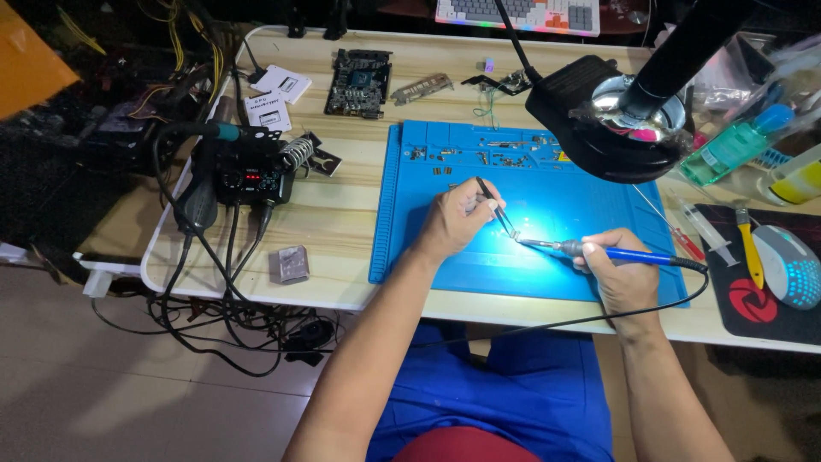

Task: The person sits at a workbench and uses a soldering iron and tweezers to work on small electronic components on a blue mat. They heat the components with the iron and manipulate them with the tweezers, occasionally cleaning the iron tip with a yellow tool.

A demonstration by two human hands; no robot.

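My left hand (pixel 453 221) grips thin black tweezers (pixel 497 208), tips pointing down onto the blue work mat (pixel 410 231). My right hand (pixel 620 272) holds a blue-handled soldering iron (pixel 599 251). Its metal tip meets the tweezer tips at a tiny part (pixel 516 239) on the brightly lit middle of the mat; the part is too small to make out. The iron's black cable runs off my right hand and loops below the table edge.
A black magnifier lamp (pixel 611 115) hangs over the mat's far right. A soldering station (pixel 250 175) with cables sits left, a circuit board (pixel 359 82) at the back. Syringe (pixel 706 229), screwdriver (pixel 684 241), mouse (pixel 788 265) and bottles lie right. Small parts line the mat's far edge.
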